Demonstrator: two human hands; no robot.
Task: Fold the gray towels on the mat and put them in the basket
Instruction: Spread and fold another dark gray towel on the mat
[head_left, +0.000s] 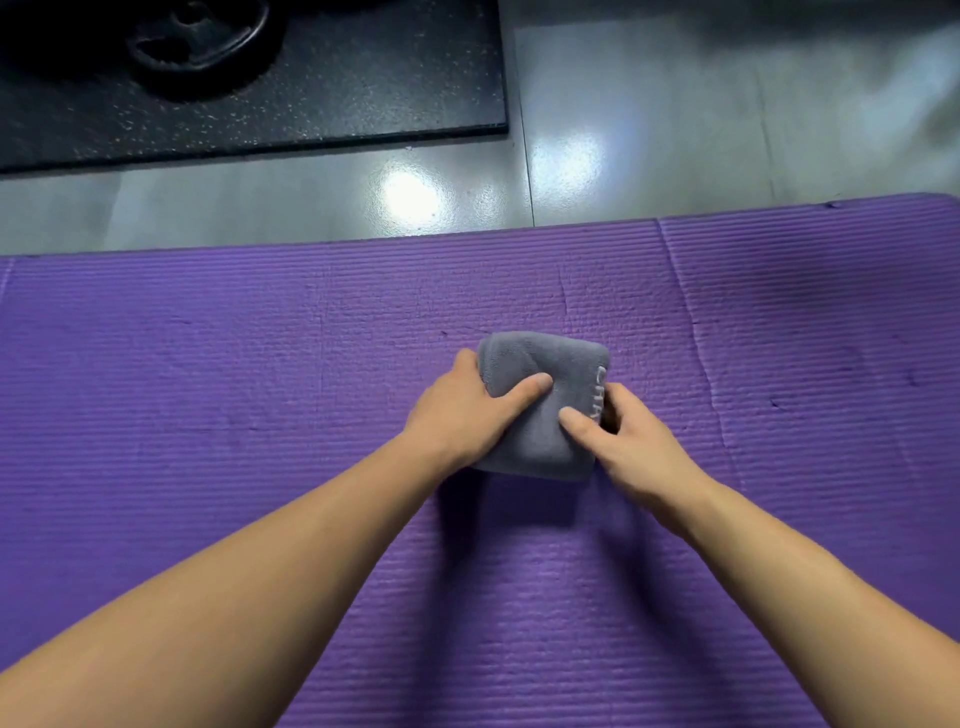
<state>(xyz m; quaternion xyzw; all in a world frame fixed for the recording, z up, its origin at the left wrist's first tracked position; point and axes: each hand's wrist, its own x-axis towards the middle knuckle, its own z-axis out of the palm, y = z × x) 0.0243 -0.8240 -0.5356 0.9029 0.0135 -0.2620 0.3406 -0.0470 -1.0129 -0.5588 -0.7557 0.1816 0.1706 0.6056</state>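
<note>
A gray towel (545, 358), folded into a small square, is at the middle of the purple yoga mat (208, 364). The left hand (467, 405) grips its 9 o'clock edge and the right hand (623, 441) pinches its 4 o'clock edge. Folding looks finished; no basket is in view.

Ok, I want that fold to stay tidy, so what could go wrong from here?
The towel is a thick bundle that the left hand and right hand grip only at its sides; if either slackens, the layers could spring open. No basket is in view, so the carry may be long, and the bundle could sag or drop onto the mat.
</note>
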